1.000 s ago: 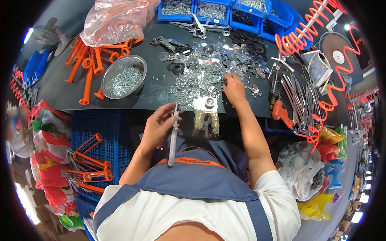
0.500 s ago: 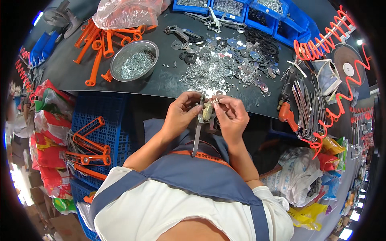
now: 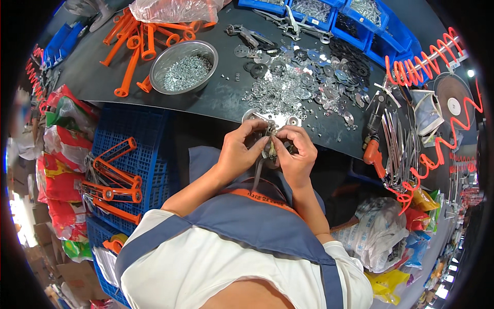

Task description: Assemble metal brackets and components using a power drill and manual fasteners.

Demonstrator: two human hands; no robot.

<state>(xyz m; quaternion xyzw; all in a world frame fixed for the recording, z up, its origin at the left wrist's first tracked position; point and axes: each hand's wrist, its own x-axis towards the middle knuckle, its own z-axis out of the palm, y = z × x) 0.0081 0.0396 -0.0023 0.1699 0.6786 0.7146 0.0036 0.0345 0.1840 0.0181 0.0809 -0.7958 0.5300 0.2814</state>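
At the table's front edge, my left hand (image 3: 237, 148) and my right hand (image 3: 299, 157) meet fingertip to fingertip around a small metal assembly. A long, flat metal strip (image 3: 258, 174) runs from it down toward my apron. My left fingers and thumb are closed on its left side. On the other side my right thumb and fingers pinch close to a yellowish, greasy-looking patch (image 3: 272, 150). Fingers cover most of the assembly, so its small pieces cannot be made out. Just beyond my fingertips lies a pile of small metal hardware (image 3: 278, 92), with round discs (image 3: 329, 95) beside it.
A steel bowl (image 3: 154, 72) of small fasteners stands left of the pile, near orange tubular parts (image 3: 129, 67). Blue bins (image 3: 355, 38) line the back. To the right are an orange-handled power driver (image 3: 373, 152), metal strips (image 3: 395, 139) and a coiled red hose (image 3: 411, 72). Blue crates (image 3: 131, 129) stand at left.
My right fingertips, earlier raised with a small ridged metal piece, have come down and in against the assembly. The two hands are closer together, and the whole view has shifted slightly.
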